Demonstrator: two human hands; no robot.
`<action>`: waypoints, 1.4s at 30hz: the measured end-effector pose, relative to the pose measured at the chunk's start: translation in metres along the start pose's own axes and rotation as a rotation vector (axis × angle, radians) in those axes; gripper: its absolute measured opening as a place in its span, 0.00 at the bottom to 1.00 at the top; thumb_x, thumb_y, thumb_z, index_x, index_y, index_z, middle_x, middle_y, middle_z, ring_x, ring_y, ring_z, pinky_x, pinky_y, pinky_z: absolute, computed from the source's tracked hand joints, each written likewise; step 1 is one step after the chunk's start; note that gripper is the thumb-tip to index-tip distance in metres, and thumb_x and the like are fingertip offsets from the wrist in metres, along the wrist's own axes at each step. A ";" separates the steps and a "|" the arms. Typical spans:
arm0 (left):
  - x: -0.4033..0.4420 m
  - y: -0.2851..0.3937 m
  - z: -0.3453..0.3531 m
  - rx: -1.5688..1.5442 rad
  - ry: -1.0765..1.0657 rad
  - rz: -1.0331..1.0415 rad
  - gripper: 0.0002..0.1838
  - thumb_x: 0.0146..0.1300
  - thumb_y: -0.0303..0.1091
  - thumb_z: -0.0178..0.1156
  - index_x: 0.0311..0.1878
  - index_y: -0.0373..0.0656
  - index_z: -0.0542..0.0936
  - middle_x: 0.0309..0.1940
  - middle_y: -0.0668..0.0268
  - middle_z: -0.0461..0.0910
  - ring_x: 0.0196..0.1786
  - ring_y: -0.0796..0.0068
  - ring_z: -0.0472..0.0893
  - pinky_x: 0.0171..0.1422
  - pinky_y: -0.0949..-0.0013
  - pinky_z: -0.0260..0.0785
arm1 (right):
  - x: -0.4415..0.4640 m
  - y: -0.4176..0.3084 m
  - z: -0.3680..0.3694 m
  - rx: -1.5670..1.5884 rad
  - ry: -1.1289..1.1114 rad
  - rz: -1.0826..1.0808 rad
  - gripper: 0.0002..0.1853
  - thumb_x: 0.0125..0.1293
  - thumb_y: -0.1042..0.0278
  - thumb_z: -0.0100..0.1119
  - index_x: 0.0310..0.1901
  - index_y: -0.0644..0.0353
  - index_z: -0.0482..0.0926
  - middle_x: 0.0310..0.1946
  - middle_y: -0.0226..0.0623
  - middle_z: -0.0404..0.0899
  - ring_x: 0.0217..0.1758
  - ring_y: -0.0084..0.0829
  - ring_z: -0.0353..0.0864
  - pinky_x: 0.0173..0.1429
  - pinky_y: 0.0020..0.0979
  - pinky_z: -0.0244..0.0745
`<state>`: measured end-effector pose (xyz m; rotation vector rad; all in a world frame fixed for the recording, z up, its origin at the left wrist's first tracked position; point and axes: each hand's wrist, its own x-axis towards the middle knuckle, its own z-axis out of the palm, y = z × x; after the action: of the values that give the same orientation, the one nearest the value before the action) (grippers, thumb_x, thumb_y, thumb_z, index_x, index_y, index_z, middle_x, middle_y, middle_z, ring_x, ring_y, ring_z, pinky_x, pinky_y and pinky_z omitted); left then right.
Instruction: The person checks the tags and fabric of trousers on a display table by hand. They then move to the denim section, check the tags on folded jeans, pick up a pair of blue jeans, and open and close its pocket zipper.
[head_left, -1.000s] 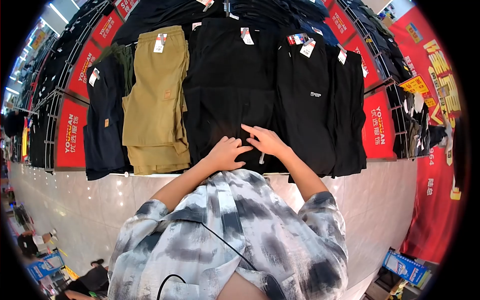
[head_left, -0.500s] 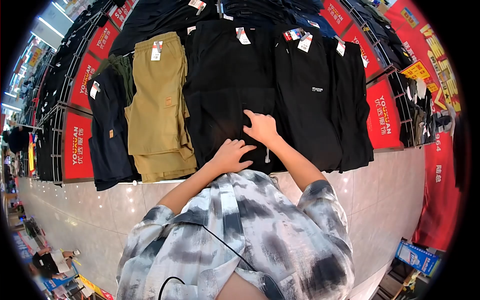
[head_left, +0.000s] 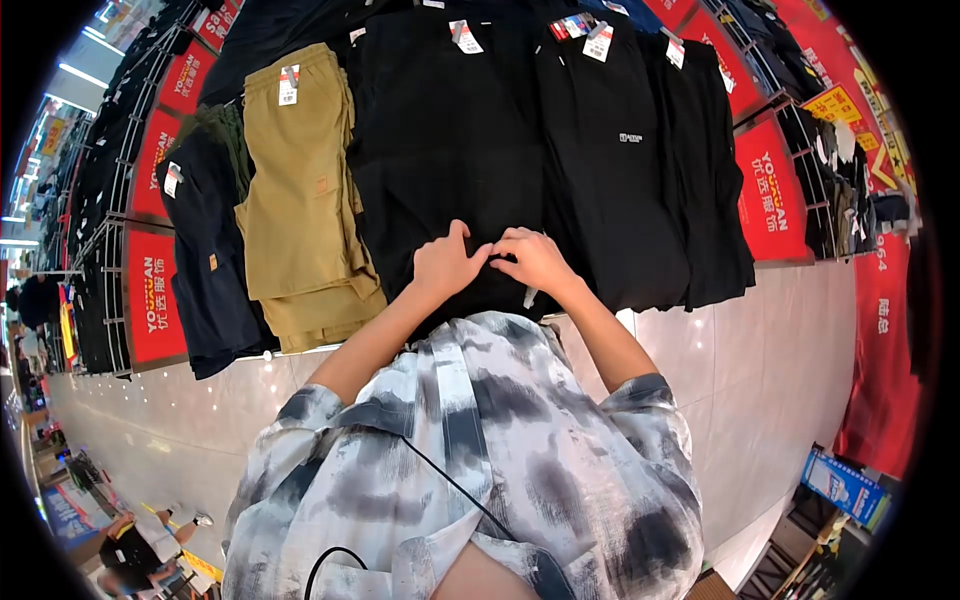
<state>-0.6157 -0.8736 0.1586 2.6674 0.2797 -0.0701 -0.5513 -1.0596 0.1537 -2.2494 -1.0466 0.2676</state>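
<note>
Flat black pants lie under our half-curled fingers; whether left hand or right hand pinches cloth, we can't tell. Khaki pants edge them leftward; floor opens lower right.

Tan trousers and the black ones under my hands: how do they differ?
The tan trousers carry an orange patch; none shows on the black trousers. Your left hand and right hand are over the black trousers, while the tan trousers lie untouched. Both have white-and-red tags.
</note>
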 end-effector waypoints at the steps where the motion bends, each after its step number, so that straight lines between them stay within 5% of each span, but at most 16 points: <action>1: 0.004 0.003 -0.002 0.008 -0.037 -0.031 0.27 0.60 0.61 0.62 0.45 0.46 0.74 0.27 0.56 0.84 0.33 0.50 0.85 0.37 0.51 0.76 | -0.002 -0.003 -0.002 -0.021 -0.026 -0.027 0.09 0.56 0.64 0.70 0.38 0.54 0.86 0.34 0.34 0.80 0.41 0.38 0.82 0.45 0.40 0.78; 4: 0.018 0.006 0.000 0.076 -0.126 -0.087 0.23 0.59 0.56 0.63 0.41 0.45 0.75 0.29 0.55 0.85 0.36 0.51 0.86 0.40 0.51 0.77 | -0.003 -0.005 0.007 -0.018 0.017 -0.223 0.08 0.58 0.64 0.67 0.38 0.54 0.85 0.34 0.34 0.80 0.41 0.38 0.81 0.46 0.40 0.78; 11: 0.019 -0.011 0.007 -0.018 -0.168 -0.031 0.13 0.55 0.38 0.61 0.42 0.44 0.76 0.31 0.53 0.84 0.39 0.48 0.84 0.45 0.51 0.76 | -0.014 -0.013 0.002 -0.146 -0.134 -0.138 0.12 0.60 0.66 0.62 0.46 0.49 0.87 0.33 0.31 0.78 0.41 0.37 0.80 0.48 0.39 0.77; 17: 0.006 -0.026 0.009 -0.285 -0.062 0.098 0.09 0.57 0.32 0.59 0.41 0.43 0.79 0.30 0.52 0.83 0.38 0.47 0.84 0.43 0.49 0.76 | -0.026 -0.031 0.001 -0.200 -0.151 -0.153 0.22 0.57 0.75 0.57 0.53 0.47 0.84 0.40 0.36 0.74 0.42 0.39 0.77 0.50 0.38 0.76; 28: 0.014 -0.003 0.009 0.033 -0.146 -0.051 0.15 0.57 0.39 0.64 0.42 0.41 0.74 0.33 0.49 0.84 0.40 0.45 0.84 0.46 0.48 0.76 | -0.027 -0.029 0.017 -0.222 -0.169 -0.034 0.24 0.57 0.74 0.53 0.57 0.49 0.80 0.45 0.40 0.74 0.44 0.43 0.78 0.45 0.43 0.77; 35: 0.011 -0.028 0.010 -0.309 -0.121 0.070 0.12 0.62 0.33 0.59 0.47 0.40 0.74 0.35 0.47 0.83 0.42 0.41 0.82 0.48 0.50 0.75 | -0.012 -0.035 0.015 -0.138 -0.109 0.166 0.36 0.55 0.71 0.55 0.70 0.50 0.67 0.41 0.43 0.81 0.38 0.48 0.83 0.41 0.48 0.78; 38: 0.008 -0.034 0.008 -0.414 -0.142 0.019 0.14 0.63 0.37 0.60 0.46 0.40 0.74 0.35 0.47 0.83 0.42 0.42 0.83 0.48 0.52 0.75 | 0.010 -0.023 0.018 -0.111 -0.135 0.281 0.40 0.54 0.70 0.55 0.73 0.52 0.62 0.32 0.48 0.85 0.34 0.51 0.85 0.42 0.50 0.79; 42: 0.012 -0.006 -0.002 -0.170 -0.143 -0.100 0.21 0.62 0.48 0.62 0.46 0.39 0.75 0.34 0.48 0.84 0.41 0.44 0.84 0.47 0.51 0.76 | 0.028 -0.018 0.025 -0.123 -0.054 0.382 0.42 0.55 0.68 0.56 0.76 0.52 0.58 0.30 0.51 0.84 0.34 0.52 0.85 0.43 0.51 0.79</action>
<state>-0.6051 -0.8648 0.1566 2.4648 0.3560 -0.2559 -0.5540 -1.0185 0.1480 -2.5587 -0.6660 0.4364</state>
